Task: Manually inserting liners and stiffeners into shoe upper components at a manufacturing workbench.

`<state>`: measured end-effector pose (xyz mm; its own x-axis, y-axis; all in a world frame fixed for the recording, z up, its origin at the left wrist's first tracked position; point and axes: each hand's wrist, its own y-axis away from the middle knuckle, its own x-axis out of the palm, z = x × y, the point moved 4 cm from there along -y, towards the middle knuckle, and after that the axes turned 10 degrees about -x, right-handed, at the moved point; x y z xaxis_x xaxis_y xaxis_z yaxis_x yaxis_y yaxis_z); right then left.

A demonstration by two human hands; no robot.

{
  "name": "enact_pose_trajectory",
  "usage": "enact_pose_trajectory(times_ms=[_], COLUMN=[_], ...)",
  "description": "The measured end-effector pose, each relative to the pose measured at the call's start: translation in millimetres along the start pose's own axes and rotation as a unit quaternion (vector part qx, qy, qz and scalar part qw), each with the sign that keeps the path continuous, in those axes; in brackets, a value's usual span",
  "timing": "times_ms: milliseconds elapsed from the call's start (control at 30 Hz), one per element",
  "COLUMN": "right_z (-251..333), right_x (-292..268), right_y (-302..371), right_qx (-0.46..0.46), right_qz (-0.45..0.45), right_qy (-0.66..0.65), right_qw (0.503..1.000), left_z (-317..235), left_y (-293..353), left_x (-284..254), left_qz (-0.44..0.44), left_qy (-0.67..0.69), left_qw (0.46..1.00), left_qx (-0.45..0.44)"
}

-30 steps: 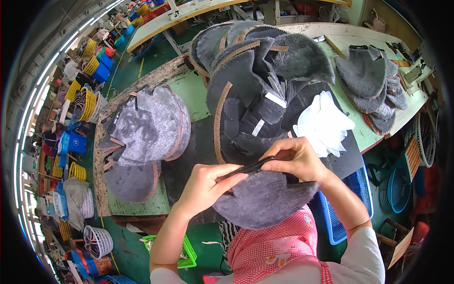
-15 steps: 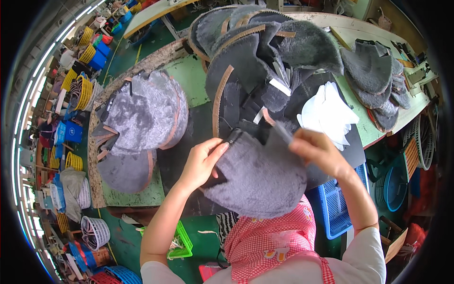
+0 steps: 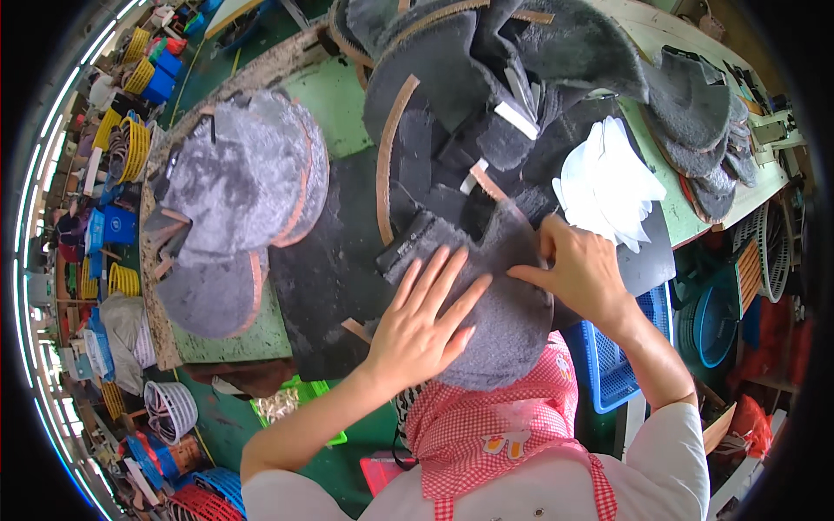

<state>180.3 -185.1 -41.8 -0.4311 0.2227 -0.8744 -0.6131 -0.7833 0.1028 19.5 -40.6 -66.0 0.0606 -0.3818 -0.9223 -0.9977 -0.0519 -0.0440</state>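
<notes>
A grey plush fabric piece [image 3: 499,339], with a dark band at its upper left, lies at the table's near edge. My left hand [image 3: 426,321] rests flat on it with fingers stretched out. At its right side my right hand [image 3: 586,269] grips the edge, thumb on top and the other fingers curled and partly hidden. A brown edging strip [image 3: 488,182] reaches the top of the piece near my right hand. Just above my left hand, a longer brown strip [image 3: 391,161] runs along other dark material.
Stacked grey plush pieces [image 3: 239,182] lie left, with more piled at the back [image 3: 417,69] and far right [image 3: 691,113]. White cut sheets [image 3: 608,182] sit right of my hands. A blue basket [image 3: 617,373] stands below the table's right edge, a green crate [image 3: 300,404] below left.
My left hand has gone from pinching the piece's upper left corner to lying flat on it. The piece now lies flatter, and my right hand has settled on its right edge.
</notes>
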Motion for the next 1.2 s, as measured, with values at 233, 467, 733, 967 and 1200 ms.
enact_pose_trajectory(times_ms=[233,467,733,967,1200], right_z=[-5,-31,-144,-132,-157], right_x=[21,-29,-68,-70,-71], right_y=[1,7,6,-11,-21], right_qx=[-0.086,-0.106,0.012,0.0,0.023], right_qz=[-0.045,-0.094,-0.242,-0.152,-0.193], right_qy=[-0.217,-0.375,0.157,0.188,0.191], right_qw=[0.971,0.916,0.958,0.97,0.962], left_z=[37,117,86,13,43], left_y=[4,22,-106,-184,-125], left_x=[-26,-142,-142,-84,-166], left_qz=[-0.252,-0.318,-0.259,-0.226,-0.312], left_qy=[0.063,0.304,-0.002,-0.149,0.188], left_qw=[0.96,0.878,0.965,0.953,0.931], left_qx=[-0.105,-0.19,-0.05,0.136,0.034])
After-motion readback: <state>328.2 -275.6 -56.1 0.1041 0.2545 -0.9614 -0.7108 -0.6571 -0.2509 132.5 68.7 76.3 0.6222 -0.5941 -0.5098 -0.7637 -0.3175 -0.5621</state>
